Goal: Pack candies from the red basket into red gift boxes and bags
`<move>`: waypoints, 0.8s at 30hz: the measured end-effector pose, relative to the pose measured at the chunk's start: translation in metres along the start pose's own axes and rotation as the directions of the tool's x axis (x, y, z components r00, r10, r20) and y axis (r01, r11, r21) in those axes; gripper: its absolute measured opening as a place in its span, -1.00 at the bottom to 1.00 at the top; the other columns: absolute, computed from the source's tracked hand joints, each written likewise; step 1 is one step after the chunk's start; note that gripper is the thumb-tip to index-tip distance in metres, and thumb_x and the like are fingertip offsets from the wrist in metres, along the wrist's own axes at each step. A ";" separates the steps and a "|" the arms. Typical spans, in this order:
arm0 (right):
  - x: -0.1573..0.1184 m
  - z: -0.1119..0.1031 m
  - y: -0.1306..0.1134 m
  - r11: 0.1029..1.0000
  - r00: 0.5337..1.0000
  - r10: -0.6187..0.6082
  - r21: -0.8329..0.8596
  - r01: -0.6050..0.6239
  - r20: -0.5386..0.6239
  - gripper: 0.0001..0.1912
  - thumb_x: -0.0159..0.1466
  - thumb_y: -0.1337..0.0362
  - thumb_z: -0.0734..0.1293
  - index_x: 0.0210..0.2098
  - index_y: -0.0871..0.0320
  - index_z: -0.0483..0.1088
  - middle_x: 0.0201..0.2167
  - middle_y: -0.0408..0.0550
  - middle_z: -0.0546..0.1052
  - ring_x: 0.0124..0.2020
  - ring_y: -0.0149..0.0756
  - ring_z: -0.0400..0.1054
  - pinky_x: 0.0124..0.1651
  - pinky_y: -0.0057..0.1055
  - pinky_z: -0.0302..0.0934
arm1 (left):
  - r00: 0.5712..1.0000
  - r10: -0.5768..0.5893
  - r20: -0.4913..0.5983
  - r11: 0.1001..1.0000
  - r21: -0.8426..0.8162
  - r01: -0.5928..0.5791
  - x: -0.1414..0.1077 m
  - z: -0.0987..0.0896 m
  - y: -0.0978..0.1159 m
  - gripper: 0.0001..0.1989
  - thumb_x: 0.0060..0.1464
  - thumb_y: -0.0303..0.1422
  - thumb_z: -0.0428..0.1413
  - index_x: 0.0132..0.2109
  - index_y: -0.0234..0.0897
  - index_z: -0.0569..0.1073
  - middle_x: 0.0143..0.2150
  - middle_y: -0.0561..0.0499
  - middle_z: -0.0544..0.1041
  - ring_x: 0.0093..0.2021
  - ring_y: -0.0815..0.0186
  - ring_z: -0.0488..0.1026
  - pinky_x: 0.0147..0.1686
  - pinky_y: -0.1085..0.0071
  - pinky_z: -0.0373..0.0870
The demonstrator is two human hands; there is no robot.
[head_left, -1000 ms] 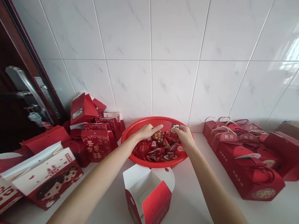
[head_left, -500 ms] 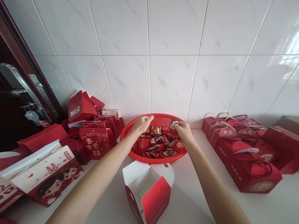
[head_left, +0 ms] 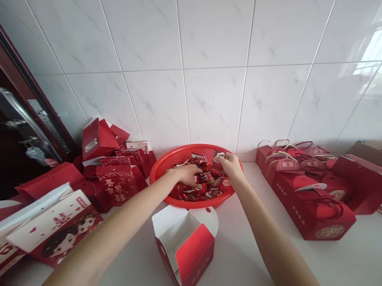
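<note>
A red plastic basket (head_left: 161, 162) against the wall holds many wrapped candies (head_left: 209, 179), mostly in red and dark wrappers. My left hand (head_left: 187, 175) reaches down over its left part, fingers apart and touching the candies; nothing is visible in its grasp. At the basket's right rim, my right hand (head_left: 231, 165) pinches a dark-and-white wrapped candy (head_left: 219, 157) between thumb and fingers. Just in front of the basket, between my forearms, stands a red gift box (head_left: 196, 257) with its white-lined flaps spread and its top open. Its visible inside is white.
Red and white gift boxes (head_left: 61, 227) are piled on the left, beside a dark door with a metal handle (head_left: 13, 108). On the right, closed red boxes (head_left: 307, 210) with cord handles stand in rows. A cardboard carton (head_left: 374, 155) is behind them. White tiles rise behind the basket.
My left hand has gone down from above the basket onto the candies, its fingers spreading. My right hand still holds its candy at the rim. The view has shifted slightly.
</note>
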State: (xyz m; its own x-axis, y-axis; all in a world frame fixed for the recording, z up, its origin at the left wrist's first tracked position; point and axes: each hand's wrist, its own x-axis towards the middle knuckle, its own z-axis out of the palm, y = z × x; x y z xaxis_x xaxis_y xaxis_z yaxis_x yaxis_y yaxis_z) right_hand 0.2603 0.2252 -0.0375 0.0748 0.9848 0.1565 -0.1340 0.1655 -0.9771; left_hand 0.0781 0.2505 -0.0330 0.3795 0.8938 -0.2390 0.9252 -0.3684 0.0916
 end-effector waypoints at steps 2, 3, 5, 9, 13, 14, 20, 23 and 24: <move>0.000 0.000 0.001 1.000 1.000 -0.005 -0.005 0.005 0.001 -0.85 -0.08 0.23 0.34 -0.61 0.14 0.28 -0.64 -0.19 0.40 -0.59 -0.42 0.24 -0.55 -0.48 0.10 | 0.998 -0.051 0.033 0.996 0.075 0.048 -0.003 -0.003 0.008 -0.19 -0.16 -0.02 0.31 0.28 0.00 0.37 0.35 -0.17 0.31 0.30 -0.16 0.28 0.19 0.07 0.31; 0.001 0.000 0.001 1.000 1.000 -0.005 -0.008 0.005 0.000 -0.84 -0.08 0.22 0.35 -0.61 0.14 0.28 -0.64 -0.19 0.39 -0.60 -0.43 0.23 -0.55 -0.49 0.08 | 0.996 -0.078 0.047 0.991 0.113 0.072 -0.004 -0.005 0.013 -0.18 -0.13 -0.01 0.29 0.31 0.02 0.33 0.38 -0.19 0.25 0.31 -0.20 0.27 0.18 0.01 0.31; 0.001 -0.001 0.002 1.000 1.000 -0.004 -0.011 0.004 -0.003 -0.84 -0.08 0.22 0.35 -0.60 0.14 0.28 -0.65 -0.20 0.38 -0.61 -0.44 0.22 -0.56 -0.49 0.07 | 0.991 -0.123 0.061 0.975 0.194 0.109 -0.005 -0.007 0.024 -0.19 -0.09 -0.02 0.27 0.33 0.03 0.30 0.41 -0.24 0.19 0.29 -0.25 0.30 0.15 -0.06 0.33; 0.000 -0.001 0.001 1.000 1.000 -0.002 -0.013 0.002 -0.012 -0.85 -0.07 0.22 0.34 -0.59 0.14 0.28 -0.64 -0.22 0.37 -0.61 -0.45 0.21 -0.56 -0.50 0.07 | 0.991 -0.123 0.047 0.946 0.308 0.103 -0.005 -0.009 0.039 -0.33 -0.06 -0.09 0.26 0.22 -0.11 0.42 0.28 -0.28 0.37 0.14 -0.17 0.47 0.06 0.03 0.43; 0.000 0.000 -0.001 1.000 1.000 0.005 -0.011 -0.005 -0.022 -0.86 -0.07 0.24 0.34 -0.60 0.14 0.28 -0.64 -0.22 0.37 -0.60 -0.45 0.23 -0.56 -0.50 0.08 | 0.996 -0.085 0.017 0.942 0.329 0.075 -0.005 -0.007 0.043 -0.55 0.01 -0.25 0.22 0.08 -0.18 0.49 0.08 -0.24 0.56 0.11 -0.12 0.50 0.07 0.06 0.43; 0.000 0.000 -0.001 1.000 1.000 0.005 -0.010 -0.006 -0.024 -0.87 -0.07 0.24 0.34 -0.60 0.14 0.29 -0.64 -0.21 0.38 -0.60 -0.44 0.23 -0.55 -0.50 0.09 | 0.996 -0.084 0.011 0.941 0.331 0.076 -0.005 -0.007 0.043 -0.56 0.00 -0.29 0.22 0.07 -0.20 0.50 0.07 -0.25 0.57 0.11 -0.13 0.49 0.07 0.04 0.42; 0.001 0.000 0.001 1.000 1.000 0.002 -0.004 -0.002 -0.017 -0.86 -0.07 0.24 0.34 -0.58 0.15 0.31 -0.63 -0.20 0.40 -0.58 -0.43 0.26 -0.54 -0.50 0.11 | 0.997 -0.070 -0.027 0.958 0.277 0.074 -0.004 -0.005 0.036 -0.54 -0.10 -0.40 0.26 0.02 -0.18 0.54 0.04 -0.24 0.60 0.08 -0.17 0.51 0.04 0.03 0.43; 0.002 -0.001 0.003 1.000 1.000 0.001 -0.002 -0.001 -0.006 -0.87 -0.06 0.23 0.34 -0.55 0.15 0.32 -0.62 -0.20 0.41 -0.57 -0.41 0.28 -0.52 -0.49 0.15 | 0.994 -0.073 -0.077 0.975 0.202 0.088 -0.003 -0.006 0.026 -0.48 -0.11 -0.43 0.24 0.08 -0.11 0.53 0.04 -0.17 0.60 0.08 -0.14 0.52 0.00 0.09 0.45; 0.003 -0.001 0.004 1.000 1.000 0.000 -0.003 0.000 -0.005 -0.87 -0.06 0.23 0.34 -0.55 0.14 0.32 -0.62 -0.21 0.41 -0.58 -0.42 0.27 -0.52 -0.49 0.15 | 0.993 -0.080 -0.091 0.979 0.183 0.096 -0.003 -0.007 0.021 -0.45 -0.10 -0.42 0.23 0.11 -0.08 0.51 0.03 -0.14 0.61 0.07 -0.11 0.52 -0.02 0.13 0.46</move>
State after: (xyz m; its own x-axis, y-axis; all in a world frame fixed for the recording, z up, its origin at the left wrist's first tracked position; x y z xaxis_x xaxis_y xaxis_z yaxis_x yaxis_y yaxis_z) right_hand 0.2609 0.2287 -0.0406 0.0794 0.9845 0.1562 -0.1311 0.1657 -0.9774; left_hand 0.0963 0.2417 -0.0237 0.3031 0.9400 -0.1569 0.9405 -0.3216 -0.1098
